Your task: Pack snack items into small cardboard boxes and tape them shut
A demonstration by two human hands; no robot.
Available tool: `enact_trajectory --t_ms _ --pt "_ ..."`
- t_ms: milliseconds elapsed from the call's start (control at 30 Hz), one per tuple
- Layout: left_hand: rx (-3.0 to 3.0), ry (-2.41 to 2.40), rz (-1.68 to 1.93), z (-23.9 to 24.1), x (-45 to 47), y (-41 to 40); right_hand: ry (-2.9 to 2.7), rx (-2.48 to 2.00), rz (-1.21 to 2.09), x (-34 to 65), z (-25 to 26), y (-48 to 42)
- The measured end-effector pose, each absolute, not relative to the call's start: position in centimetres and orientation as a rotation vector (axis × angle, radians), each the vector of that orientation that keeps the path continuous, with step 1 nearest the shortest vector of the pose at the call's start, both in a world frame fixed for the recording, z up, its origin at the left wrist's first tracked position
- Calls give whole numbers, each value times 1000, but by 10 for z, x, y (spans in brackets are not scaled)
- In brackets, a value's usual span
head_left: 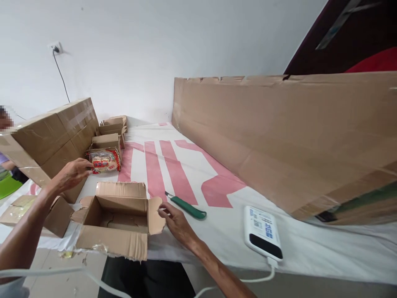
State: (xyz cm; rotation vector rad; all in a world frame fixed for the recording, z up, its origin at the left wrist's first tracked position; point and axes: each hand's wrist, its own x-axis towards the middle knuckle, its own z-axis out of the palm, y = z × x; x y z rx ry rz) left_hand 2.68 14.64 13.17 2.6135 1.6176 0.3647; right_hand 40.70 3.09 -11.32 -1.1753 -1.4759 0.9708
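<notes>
A small cardboard box (pixel 120 203) stands at the table's near edge with its flaps spread, its inside showing bare cardboard. My right hand (pixel 178 223) is closed, thumb and fingers pinching the box's right flap. Further back, my left hand (pixel 76 171) reaches past the box, its fingers closed at the left edge of a red and clear food packet (pixel 104 161). That packet is upright in front of a row of opened small boxes (pixel 107 141). Beside my right hand lies a green utility knife (pixel 189 207), its blade pointing toward the back left.
A tall cardboard panel (pixel 279 140) borders the right side. Large taped cartons (pixel 58 132) stand at the left, with a smaller closed box (pixel 21 209) nearer. A white power bank (pixel 263 231) with a cable lies front right. Another person shows partly at the far left.
</notes>
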Motion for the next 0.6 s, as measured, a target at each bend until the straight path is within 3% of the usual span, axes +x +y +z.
enact_trajectory --t_ms 233,367,600 --pt "2433 1671 349 76 20 47 -1170 -1050 1072 389 -89 14" --pt "2283 1712 284 36 13 18 -1220 -977 1154 372 -78 -1" --pt "2258 1561 497 -5 9 -25 -1383 -962 1092 369 -68 -33"
